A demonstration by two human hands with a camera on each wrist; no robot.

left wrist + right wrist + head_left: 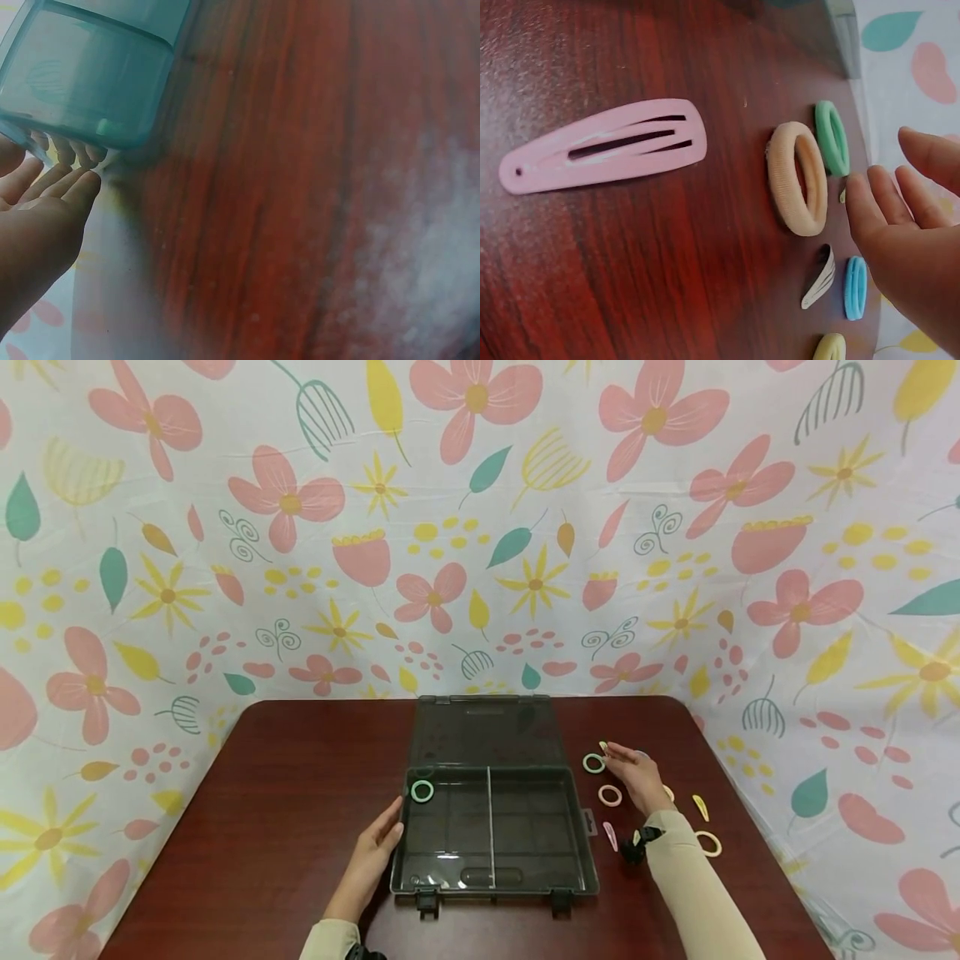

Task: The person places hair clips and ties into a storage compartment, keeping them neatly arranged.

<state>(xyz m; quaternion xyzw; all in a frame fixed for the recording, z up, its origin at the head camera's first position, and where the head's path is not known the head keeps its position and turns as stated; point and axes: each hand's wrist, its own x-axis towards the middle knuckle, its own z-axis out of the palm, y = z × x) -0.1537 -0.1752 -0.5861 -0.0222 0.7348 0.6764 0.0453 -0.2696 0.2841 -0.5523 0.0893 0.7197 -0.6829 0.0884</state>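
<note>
grey plastic is seen in the box (pixel 450 827), whose left wall is met by the left hand (pixel 375 839), fingers nearly straight; how firmly they are pressed cannot be told. one green tie (pixel 414 792) is held inside the box, left of its divider (pixel 491 827). right of the box, level with its back edge, a small clip (pixel 603 747) is neared by the right hand (pixel 636 777): its fingers are almost straight and slightly spread, the thumb held apart, and nothing is seen pinched. that clip seems to be reached for, so it is best caught by its edges between thumb and fingertip. the tan tie (pixel 782 180), also right of the box, should not be brushed, and the box is best braced lightly, so that it is not slid.
</note>
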